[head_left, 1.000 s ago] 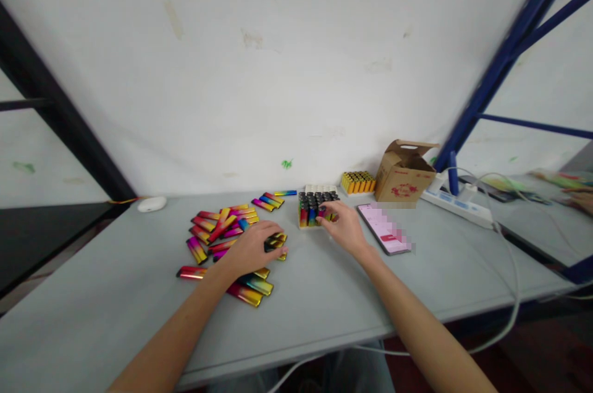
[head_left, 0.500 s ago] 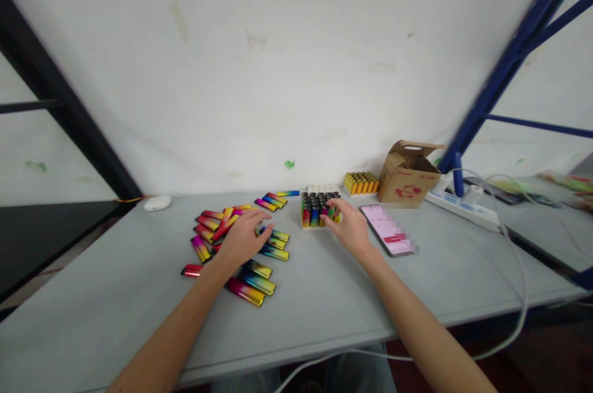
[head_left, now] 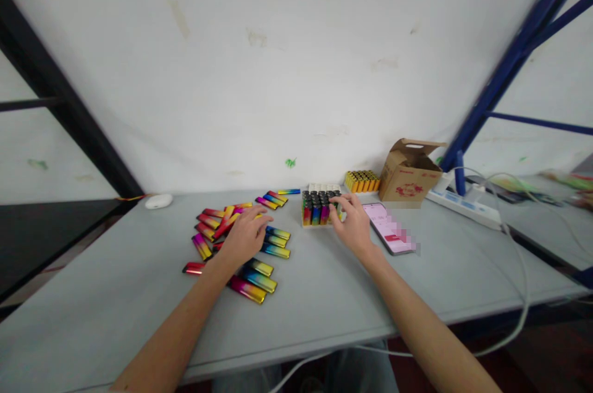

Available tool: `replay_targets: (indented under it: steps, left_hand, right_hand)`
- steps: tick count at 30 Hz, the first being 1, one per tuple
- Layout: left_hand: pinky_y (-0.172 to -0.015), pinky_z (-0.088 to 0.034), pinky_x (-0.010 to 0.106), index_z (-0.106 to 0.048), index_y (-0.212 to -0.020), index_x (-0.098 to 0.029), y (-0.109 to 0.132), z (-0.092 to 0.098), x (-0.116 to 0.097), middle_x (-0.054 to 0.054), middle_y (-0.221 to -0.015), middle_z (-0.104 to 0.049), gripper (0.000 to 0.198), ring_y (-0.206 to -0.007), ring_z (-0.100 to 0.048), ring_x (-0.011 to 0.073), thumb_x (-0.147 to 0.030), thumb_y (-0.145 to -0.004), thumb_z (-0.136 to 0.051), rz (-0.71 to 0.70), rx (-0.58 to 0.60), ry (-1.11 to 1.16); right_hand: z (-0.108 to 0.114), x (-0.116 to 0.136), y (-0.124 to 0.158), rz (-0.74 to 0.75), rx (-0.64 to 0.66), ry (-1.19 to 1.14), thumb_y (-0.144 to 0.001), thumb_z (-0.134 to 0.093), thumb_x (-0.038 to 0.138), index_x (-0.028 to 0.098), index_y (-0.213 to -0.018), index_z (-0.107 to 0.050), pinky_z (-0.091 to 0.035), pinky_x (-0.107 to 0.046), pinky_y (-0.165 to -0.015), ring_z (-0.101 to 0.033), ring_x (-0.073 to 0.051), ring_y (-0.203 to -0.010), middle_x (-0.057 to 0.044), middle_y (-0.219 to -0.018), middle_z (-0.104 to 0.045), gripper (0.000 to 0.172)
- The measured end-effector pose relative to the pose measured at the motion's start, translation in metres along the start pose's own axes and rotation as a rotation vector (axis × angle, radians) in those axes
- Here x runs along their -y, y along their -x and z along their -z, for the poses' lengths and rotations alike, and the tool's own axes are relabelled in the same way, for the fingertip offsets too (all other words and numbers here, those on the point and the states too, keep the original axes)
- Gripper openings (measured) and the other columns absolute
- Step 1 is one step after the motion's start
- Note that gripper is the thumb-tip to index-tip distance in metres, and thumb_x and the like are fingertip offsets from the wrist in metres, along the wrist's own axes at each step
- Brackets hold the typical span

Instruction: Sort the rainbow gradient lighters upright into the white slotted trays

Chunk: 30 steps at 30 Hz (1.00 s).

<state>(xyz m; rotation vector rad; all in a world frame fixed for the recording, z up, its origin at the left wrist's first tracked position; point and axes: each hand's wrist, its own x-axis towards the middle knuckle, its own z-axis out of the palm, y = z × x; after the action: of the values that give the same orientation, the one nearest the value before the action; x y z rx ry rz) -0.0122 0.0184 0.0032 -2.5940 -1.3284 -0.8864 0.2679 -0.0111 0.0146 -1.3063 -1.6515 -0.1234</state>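
Observation:
Shiny lighters in blended red, magenta, blue and yellow point(head_left: 254, 280) lie loosely spread on the left of the table. My left hand point(head_left: 244, 235) is over this pile with its fingers bent together; what is inside them, if anything, is hidden. A white tray point(head_left: 309, 225) holds rows of lighters point(head_left: 317, 211) standing upright, dark ends up. At the tray's front right corner my right hand point(head_left: 353, 223) pinches a lighter between thumb and fingers, which cover most of it.
Behind stand a pale empty-looking tray point(head_left: 324, 186) and a block of yellow lighters point(head_left: 362, 181). To the right are an open cardboard box point(head_left: 407, 180), a phone point(head_left: 388, 229) and a power strip point(head_left: 466, 207) with cables. A white case point(head_left: 158, 201) rests at far left.
My left hand has turned slightly, and its fingers have drawn closer over the pile. My right hand has shifted a little right along the tray, exposing a magenta lighter in the front row.

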Motion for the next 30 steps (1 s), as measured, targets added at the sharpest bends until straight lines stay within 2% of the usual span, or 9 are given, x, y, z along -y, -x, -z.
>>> replay_targets:
  steps: [3, 6, 8, 10, 13, 16, 24, 26, 30]
  left_hand:
    - [-0.103, -0.042, 0.053, -0.073, -0.091, -0.019, 0.001, -0.002, 0.001, 0.013, -0.115, -0.066, 0.025, -0.118, -0.054, 0.0307, -0.024, -0.086, -0.048, 0.015, 0.001, -0.045]
    - [-0.103, -0.041, 0.053, -0.074, -0.085, -0.022, 0.003, -0.004, -0.003, 0.01, -0.108, -0.069, 0.024, -0.117, -0.054, 0.0304, -0.027, -0.087, -0.05, 0.008, 0.044, -0.034]
    - [-0.102, -0.042, 0.053, -0.074, -0.088, -0.022, 0.003, -0.005, -0.006, 0.01, -0.105, -0.069, 0.025, -0.116, -0.055, 0.0307, -0.026, -0.087, -0.049, -0.013, 0.077, -0.027]
    - [-0.1, -0.043, 0.053, -0.074, -0.094, -0.022, 0.004, -0.005, -0.01, 0.01, -0.103, -0.069, 0.027, -0.114, -0.055, 0.031, -0.025, -0.088, -0.048, -0.027, 0.098, -0.024]
    - [-0.098, -0.045, 0.051, -0.074, -0.098, -0.021, 0.003, -0.005, -0.015, 0.011, -0.103, -0.069, 0.03, -0.111, -0.056, 0.0301, -0.022, -0.088, -0.046, -0.043, 0.123, -0.005]
    - [-0.097, -0.045, 0.048, -0.074, -0.099, -0.022, 0.002, -0.005, -0.018, 0.01, -0.105, -0.068, 0.03, -0.109, -0.057, 0.0279, -0.021, -0.089, -0.045, -0.078, 0.136, 0.035]
    - [-0.096, -0.046, 0.047, -0.07, -0.102, -0.018, 0.002, -0.01, -0.017, 0.011, -0.107, -0.066, 0.027, -0.105, -0.058, 0.0265, -0.023, -0.088, -0.047, 0.0, 0.05, 0.019]
    - [-0.098, -0.045, 0.047, -0.071, -0.097, -0.018, 0.002, -0.008, -0.014, 0.012, -0.105, -0.066, 0.026, -0.106, -0.057, 0.0268, -0.024, -0.088, -0.047, -0.004, 0.021, -0.005]
    - [-0.103, -0.04, 0.051, -0.071, -0.081, -0.021, 0.002, -0.003, -0.005, 0.01, -0.107, -0.067, 0.02, -0.115, -0.052, 0.0291, -0.027, -0.084, -0.053, 0.033, -0.055, -0.092]
  right_hand:
    - [0.0, 0.008, 0.004, 0.037, 0.076, -0.079, -0.089, -0.047, 0.022, 0.02, -0.097, -0.067, -0.048, -0.031, -0.074, -0.06, -0.019, -0.077, -0.007, -0.091, -0.065, 0.022]
    - [-0.004, 0.017, 0.011, 0.148, 0.341, -0.138, -0.087, -0.048, 0.018, 0.02, -0.1, -0.066, -0.046, -0.028, -0.068, -0.058, -0.015, -0.066, -0.004, -0.086, -0.067, 0.023]
    - [-0.008, 0.023, 0.016, 0.251, 0.508, -0.146, -0.086, -0.05, 0.017, 0.021, -0.107, -0.066, -0.047, -0.027, -0.071, -0.06, -0.016, -0.074, -0.004, -0.094, -0.068, 0.027]
    - [-0.011, 0.029, 0.02, 0.338, 0.59, -0.142, -0.086, -0.051, 0.018, 0.02, -0.114, -0.064, -0.047, -0.029, -0.081, -0.061, -0.019, -0.091, -0.007, -0.106, -0.066, 0.031]
    - [-0.014, 0.033, 0.023, 0.403, 0.642, -0.134, -0.089, -0.051, 0.02, 0.02, -0.119, -0.063, -0.044, -0.033, -0.093, -0.058, -0.021, -0.107, -0.009, -0.118, -0.062, 0.033]
    - [-0.016, 0.032, 0.022, 0.426, 0.679, -0.115, -0.091, -0.048, 0.02, 0.02, -0.119, -0.064, -0.043, -0.035, -0.094, -0.057, -0.021, -0.106, -0.009, -0.12, -0.062, 0.032]
    - [-0.013, 0.025, 0.015, 0.35, 0.602, 0.004, -0.082, -0.054, 0.014, 0.018, -0.083, -0.069, -0.043, -0.033, -0.082, -0.056, -0.021, -0.087, -0.007, -0.088, -0.067, 0.016]
    - [-0.013, 0.025, 0.015, 0.323, 0.585, 0.027, -0.082, -0.054, 0.014, 0.018, -0.086, -0.068, -0.044, -0.033, -0.081, -0.057, -0.02, -0.087, -0.007, -0.09, -0.066, 0.015]
    - [-0.017, 0.025, 0.019, 0.289, 0.581, 0.032, -0.086, -0.055, 0.021, 0.018, -0.108, -0.064, -0.045, -0.033, -0.085, -0.059, -0.021, -0.096, -0.009, -0.102, -0.066, 0.023]
